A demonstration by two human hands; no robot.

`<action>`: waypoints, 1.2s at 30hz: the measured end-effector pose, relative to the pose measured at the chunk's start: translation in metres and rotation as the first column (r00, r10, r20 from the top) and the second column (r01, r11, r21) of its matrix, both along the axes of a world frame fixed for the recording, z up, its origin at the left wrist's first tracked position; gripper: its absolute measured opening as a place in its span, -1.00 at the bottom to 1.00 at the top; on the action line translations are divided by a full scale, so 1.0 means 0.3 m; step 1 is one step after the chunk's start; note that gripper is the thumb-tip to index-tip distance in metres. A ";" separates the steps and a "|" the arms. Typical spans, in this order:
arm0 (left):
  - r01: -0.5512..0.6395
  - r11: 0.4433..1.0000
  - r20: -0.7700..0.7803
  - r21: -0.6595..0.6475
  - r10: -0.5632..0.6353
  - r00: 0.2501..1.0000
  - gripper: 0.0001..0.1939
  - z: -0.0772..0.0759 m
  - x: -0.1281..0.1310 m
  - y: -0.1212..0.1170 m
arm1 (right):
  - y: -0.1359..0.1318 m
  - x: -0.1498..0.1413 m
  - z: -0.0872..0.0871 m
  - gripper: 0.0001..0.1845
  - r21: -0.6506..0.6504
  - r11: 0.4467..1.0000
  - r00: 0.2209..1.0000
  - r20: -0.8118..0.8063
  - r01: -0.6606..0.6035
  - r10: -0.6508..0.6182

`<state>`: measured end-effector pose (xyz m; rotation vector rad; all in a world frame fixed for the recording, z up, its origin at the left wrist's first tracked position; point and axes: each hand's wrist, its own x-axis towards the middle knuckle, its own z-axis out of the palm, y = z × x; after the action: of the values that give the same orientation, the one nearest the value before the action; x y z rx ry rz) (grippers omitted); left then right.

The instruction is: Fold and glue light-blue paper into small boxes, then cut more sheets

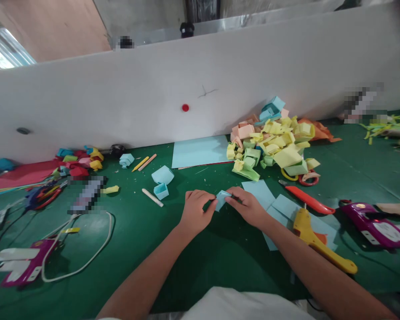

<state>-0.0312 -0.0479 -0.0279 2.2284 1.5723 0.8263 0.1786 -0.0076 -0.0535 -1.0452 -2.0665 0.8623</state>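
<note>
Between my two hands, above the green table, is a small folded piece of light blue paper (222, 200). My left hand (197, 208) pinches its left edge between thumb and fingertips. From the other side, my right hand (246, 205) grips the paper's right edge, thumb in front. Just left of my hands lie a curved blue paper piece (163, 174) and a small open blue paper box (161, 191). A white stick (152, 198) rests beside them. Flat blue paper sheets (259, 194) lie under and beyond my right forearm.
A yellow glue gun (320, 244) and a red-handled cutter (310, 199) lie right of my right arm. Behind them is a heap of folded paper pieces (280, 142). At left are a white cable (111, 231), scissors (46, 195) and a purple power strip (31, 262). A white partition (136, 98) borders the back.
</note>
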 end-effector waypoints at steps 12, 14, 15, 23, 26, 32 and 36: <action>0.061 0.958 0.278 -0.279 0.019 0.960 -0.80 -0.009 0.013 0.009 | -0.008 -0.001 0.017 -0.77 -0.135 0.989 0.995 0.060 -0.068 0.076; 0.070 0.956 0.274 -0.286 0.012 0.962 -0.75 -0.010 0.012 0.012 | -0.011 -0.005 0.012 -0.81 -0.105 0.992 0.992 0.099 -0.069 0.080; 0.074 0.955 0.267 -0.287 0.006 0.964 -0.74 -0.011 0.011 0.015 | -0.013 -0.008 0.010 -0.82 -0.092 0.993 0.990 0.115 -0.072 0.083; 0.094 0.966 0.109 -0.239 -0.070 0.992 -0.88 -0.021 -0.013 0.027 | -0.019 -0.021 0.007 -0.83 0.014 0.992 0.971 0.207 -0.123 0.118; 0.091 0.977 0.008 -0.194 -0.091 0.996 -0.89 -0.024 -0.019 0.031 | -0.015 -0.021 -0.005 -0.87 0.069 0.989 0.966 0.233 -0.133 0.113; 0.166 0.980 -0.218 -0.108 -0.186 0.958 -0.84 -0.041 -0.031 0.044 | -0.009 -0.023 -0.044 -0.74 0.198 0.970 0.961 0.264 -0.140 0.085; 0.210 0.976 -0.352 -0.053 -0.215 0.911 -0.82 -0.058 -0.033 0.040 | -0.011 -0.023 -0.046 -0.77 0.285 0.946 0.958 0.279 -0.151 0.069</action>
<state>-0.0410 -0.0358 -0.0452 2.5917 1.4291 0.3609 0.1718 -0.0108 -0.0674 -0.9201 -2.4100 0.4493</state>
